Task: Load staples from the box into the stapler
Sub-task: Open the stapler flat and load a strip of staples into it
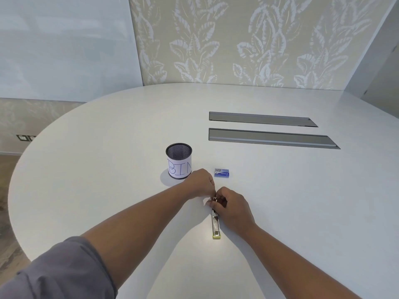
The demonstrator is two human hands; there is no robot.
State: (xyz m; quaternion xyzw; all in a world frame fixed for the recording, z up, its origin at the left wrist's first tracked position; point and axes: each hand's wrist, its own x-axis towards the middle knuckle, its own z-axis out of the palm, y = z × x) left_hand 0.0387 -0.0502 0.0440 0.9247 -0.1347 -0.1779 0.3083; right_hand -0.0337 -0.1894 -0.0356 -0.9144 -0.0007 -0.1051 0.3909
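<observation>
A stapler [216, 225] lies lengthwise on the white table [291, 201], its metal channel and yellow-green near end showing. Both hands meet at its far end. My left hand [199, 183] has its fingers pinched at that end, over something small and white; what it holds is hidden. My right hand [232, 205] is curled around the stapler's far part. The small blue staple box [222, 173] lies on the table just beyond the hands, touched by neither.
A black mesh cup [179, 161] with a paper label reading "BIN" stands left of the staple box. Two long grey recessed cable trays [269, 138] run across the table farther back. The table's rounded edge curves along the left.
</observation>
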